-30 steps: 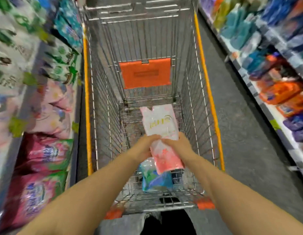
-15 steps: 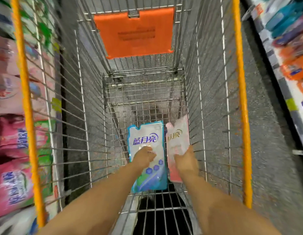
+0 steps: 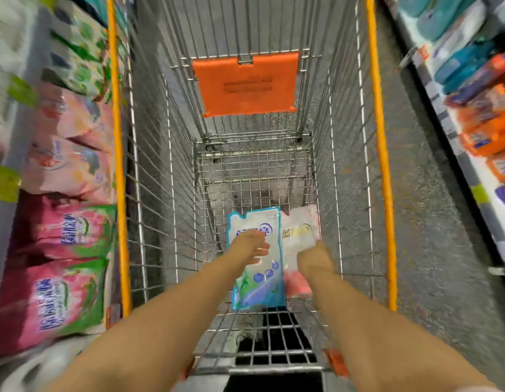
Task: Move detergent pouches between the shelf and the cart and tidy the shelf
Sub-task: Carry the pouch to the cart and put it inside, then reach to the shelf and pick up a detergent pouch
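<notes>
Both bare forearms reached down into the wire cart (image 3: 160, 193). The left hand (image 3: 251, 247) hovered with straight, spread fingers over a blue-and-white detergent pouch (image 3: 262, 290), printed with blue hexagons and a green swirl, lying flat on the cart floor. Just right of it, the right hand (image 3: 313, 260) rested on a white-and-pink pouch (image 3: 298, 233); its fingers were hidden, so its grip could not be told. Beyond both hands hung an orange flap (image 3: 245, 86). Left of the left hand stood pink-and-green bags (image 3: 61, 236).
</notes>
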`<state>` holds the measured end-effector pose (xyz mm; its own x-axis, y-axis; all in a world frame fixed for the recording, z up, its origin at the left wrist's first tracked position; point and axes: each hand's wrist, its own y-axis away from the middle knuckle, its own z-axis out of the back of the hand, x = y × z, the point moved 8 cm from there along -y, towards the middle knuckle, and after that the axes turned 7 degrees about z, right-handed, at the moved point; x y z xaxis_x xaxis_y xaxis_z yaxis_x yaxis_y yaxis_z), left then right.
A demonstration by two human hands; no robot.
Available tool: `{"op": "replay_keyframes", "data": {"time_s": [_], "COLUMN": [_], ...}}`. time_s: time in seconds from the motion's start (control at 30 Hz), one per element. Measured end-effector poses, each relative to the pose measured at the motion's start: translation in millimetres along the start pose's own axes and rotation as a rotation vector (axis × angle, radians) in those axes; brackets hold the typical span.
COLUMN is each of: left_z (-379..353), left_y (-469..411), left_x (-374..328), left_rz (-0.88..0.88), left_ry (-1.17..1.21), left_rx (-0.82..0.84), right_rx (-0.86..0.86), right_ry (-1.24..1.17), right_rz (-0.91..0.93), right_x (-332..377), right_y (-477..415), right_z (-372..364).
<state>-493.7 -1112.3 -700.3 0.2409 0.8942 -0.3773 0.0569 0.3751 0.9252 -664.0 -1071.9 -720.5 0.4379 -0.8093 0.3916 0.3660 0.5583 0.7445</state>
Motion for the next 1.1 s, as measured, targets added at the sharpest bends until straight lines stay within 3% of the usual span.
{"op": "replay_keyframes", "data": {"time_s": [0.17,0.23,0.37,0.63,0.8,1.1], "left_z": [0.9,4.3,11.0,45.9,76.2,135.6], "left_y": [76.3,115.7,185.7,380.4,512.9,766.6], "left_x": [-27.0,-31.1,-36.3,-48.0,24.6,224.6], "left_rz": [-0.175,-0.240,-0.399,-0.913,-1.096,-1.353], "left_ry": [-0.026,-0.037,-0.023,0.048,0.262,0.463], "left_rx": [0.012,-0.005,-0.051,-0.327,-0.538,-0.983], "right_rx": [-0.080,-0.085,-0.145,-0.259,-0.140,0.245], "right_ry": [0.022,0.134,0.176,-0.009,-0.116,-0.277], "right_rz": [0.273,0.366,0.487,0.955,1.296,1.810], "right_x": [61.6,79.8,109.6,190.9,189.7,129.2], "right_y": [66.7,104.6,167.2,334.8,475.2,783.4], "right_z": [35.3,48.2,77.3,119.3,99.0,24.1]}}
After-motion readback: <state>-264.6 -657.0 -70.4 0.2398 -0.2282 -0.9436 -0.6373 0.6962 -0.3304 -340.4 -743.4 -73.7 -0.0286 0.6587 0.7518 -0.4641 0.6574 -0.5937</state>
